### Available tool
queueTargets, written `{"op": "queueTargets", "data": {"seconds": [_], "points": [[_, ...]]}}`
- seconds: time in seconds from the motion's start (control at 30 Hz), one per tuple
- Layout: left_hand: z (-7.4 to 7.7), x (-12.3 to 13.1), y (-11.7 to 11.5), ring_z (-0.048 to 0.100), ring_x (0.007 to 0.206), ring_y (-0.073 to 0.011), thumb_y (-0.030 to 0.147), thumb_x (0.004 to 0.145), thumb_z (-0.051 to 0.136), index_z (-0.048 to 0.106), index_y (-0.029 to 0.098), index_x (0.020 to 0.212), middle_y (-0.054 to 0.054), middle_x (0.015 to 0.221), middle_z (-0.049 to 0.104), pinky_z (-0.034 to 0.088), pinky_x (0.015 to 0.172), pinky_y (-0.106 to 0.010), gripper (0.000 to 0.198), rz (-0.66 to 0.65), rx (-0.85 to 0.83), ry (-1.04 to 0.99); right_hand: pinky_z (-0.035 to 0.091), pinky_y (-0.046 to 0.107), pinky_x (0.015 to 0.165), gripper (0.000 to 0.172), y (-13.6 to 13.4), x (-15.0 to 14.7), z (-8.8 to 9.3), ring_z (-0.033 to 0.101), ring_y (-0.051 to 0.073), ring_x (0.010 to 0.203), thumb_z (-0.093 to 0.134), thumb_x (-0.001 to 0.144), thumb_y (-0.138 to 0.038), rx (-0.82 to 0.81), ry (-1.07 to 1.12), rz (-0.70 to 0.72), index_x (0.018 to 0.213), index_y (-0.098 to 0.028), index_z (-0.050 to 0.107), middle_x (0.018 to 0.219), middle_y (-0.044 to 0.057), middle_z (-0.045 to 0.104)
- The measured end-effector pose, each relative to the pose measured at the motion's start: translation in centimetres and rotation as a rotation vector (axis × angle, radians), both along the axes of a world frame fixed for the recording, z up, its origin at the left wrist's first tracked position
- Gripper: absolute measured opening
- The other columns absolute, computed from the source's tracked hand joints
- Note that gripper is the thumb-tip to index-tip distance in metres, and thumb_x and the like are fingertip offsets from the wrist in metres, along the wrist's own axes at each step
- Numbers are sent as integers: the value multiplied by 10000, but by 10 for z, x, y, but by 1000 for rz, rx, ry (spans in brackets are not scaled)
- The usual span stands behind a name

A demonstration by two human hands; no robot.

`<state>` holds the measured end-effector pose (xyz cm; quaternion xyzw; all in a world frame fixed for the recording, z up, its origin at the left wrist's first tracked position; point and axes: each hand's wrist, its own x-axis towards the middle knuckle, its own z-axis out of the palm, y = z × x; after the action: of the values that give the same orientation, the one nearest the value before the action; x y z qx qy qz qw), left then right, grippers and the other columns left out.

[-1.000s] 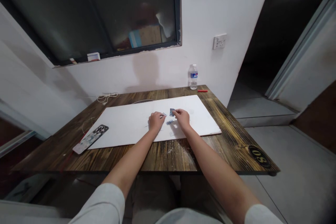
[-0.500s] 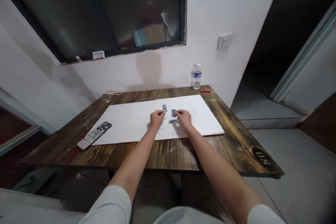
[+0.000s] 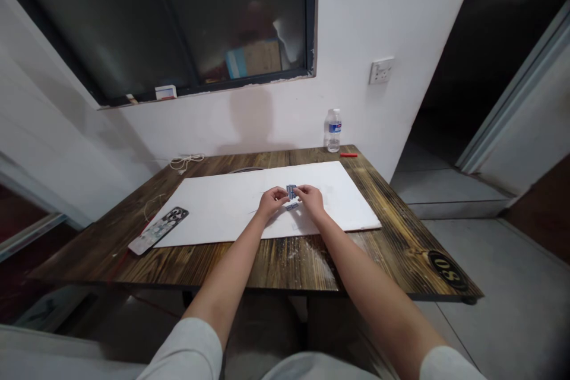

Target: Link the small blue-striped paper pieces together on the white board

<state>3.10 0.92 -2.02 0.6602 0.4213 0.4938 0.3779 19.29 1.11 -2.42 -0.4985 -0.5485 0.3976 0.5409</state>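
My left hand (image 3: 272, 201) and my right hand (image 3: 311, 199) are close together above a white board (image 3: 218, 208). Small flat blue-and-white cards (image 3: 291, 190) show between my fingertips, overlapping or touching edge to edge; which, I cannot tell. Both hands are closed in a pinch, each at one side of these cards. Just below them, another small blue-and-white card (image 3: 292, 206) appears over the board. What is printed on the cards is too small to read.
The board lies on a dark wooden table (image 3: 222, 261). A phone-like patterned case (image 3: 159, 230) overlaps its left corner. Behind are a white cable (image 3: 186, 160), a water bottle (image 3: 333, 132) and a red pen-like stick (image 3: 348, 155). A wall with a window stands beyond.
My left hand has moved right, bringing its card against the one in my right hand. Before, the two cards were held apart. My right hand has barely moved.
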Motion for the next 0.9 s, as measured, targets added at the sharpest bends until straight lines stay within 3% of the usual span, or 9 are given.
{"op": "queueTargets", "data": {"seconds": [0.17, 0.33, 0.47, 0.63, 0.9], "points": [[-1, 3, -1, 553, 639, -130, 341, 699, 728, 611, 183, 816, -3, 703, 630, 421, 618, -263, 229, 21, 113, 171, 454, 264, 614, 283, 0, -2, -1, 628, 170, 621, 608, 723, -439, 53, -66, 42, 774, -183, 717, 712, 29, 717], [-3, 2, -3, 522, 625, -126, 341, 727, 706, 603, 197, 881, 10, 723, 620, 387, 591, -250, 234, 111, 181, 332, 457, 274, 665, 274, -2, 0, -1, 645, 188, 700, 589, 741, -429, 70, -123, -8, 754, -185, 714, 759, 42, 727], [3, 3, -7, 545, 690, -146, 398, 705, 732, 647, 194, 863, 1, 772, 639, 409, 646, -262, 271, 140, 204, 524, 449, 273, 644, 323, -2, 4, 3, 627, 181, 653, 569, 750, -468, 67, -41, -94, 760, -176, 706, 689, 34, 703], [6, 8, -11, 566, 857, -193, 371, 729, 730, 718, 212, 805, -29, 859, 671, 416, 760, -297, 176, 128, 314, 822, 444, 282, 613, 369, 4, 11, 4, 604, 176, 596, 594, 712, -508, 33, 90, -175, 764, -159, 701, 695, 48, 704], [1, 12, -12, 566, 881, -184, 254, 863, 625, 724, 190, 844, -48, 875, 677, 422, 820, -311, 120, 165, 400, 936, 435, 275, 583, 360, 6, 19, 9, 583, 167, 574, 631, 679, -496, 10, 216, -276, 757, -152, 701, 672, 43, 694]]}}
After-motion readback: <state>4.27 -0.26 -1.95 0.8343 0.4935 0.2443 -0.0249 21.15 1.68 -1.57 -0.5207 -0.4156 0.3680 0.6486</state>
